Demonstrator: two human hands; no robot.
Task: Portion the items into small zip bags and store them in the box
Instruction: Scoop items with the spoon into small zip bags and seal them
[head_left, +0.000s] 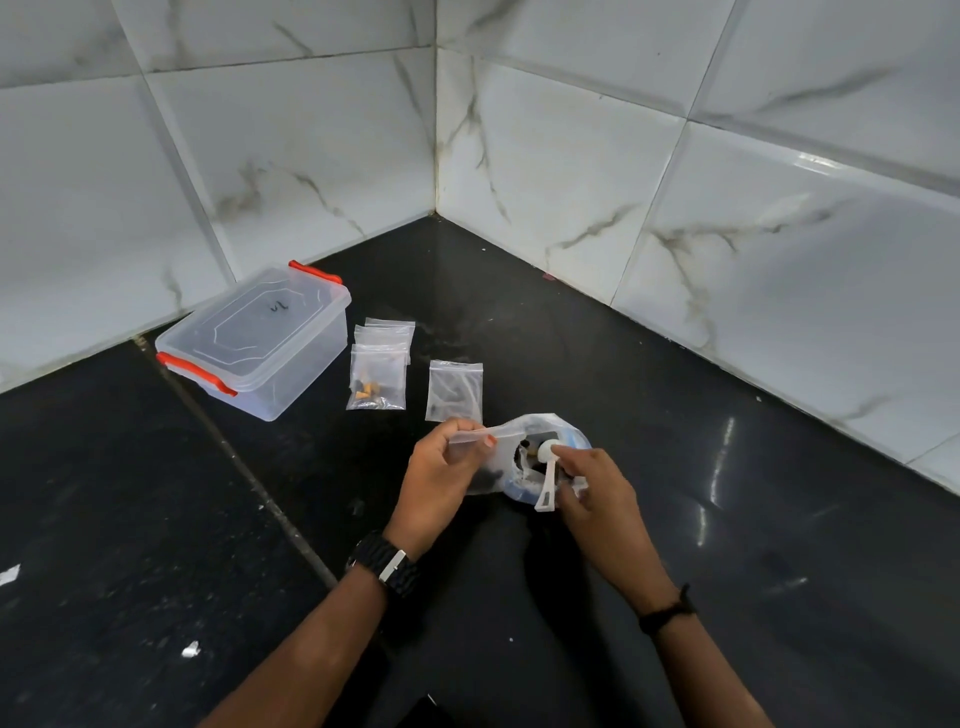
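One box (254, 340), four small zip bags (454, 391), two hands (441, 470)

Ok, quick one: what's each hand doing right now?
Left hand: pinching a small zip bag by its top edge.
Right hand: holding a white plastic part over the big bag.

It looks like a home kitchen corner: shiny white marble-look wall tiles (571, 156) meet a glossy black stone bench (675, 467).
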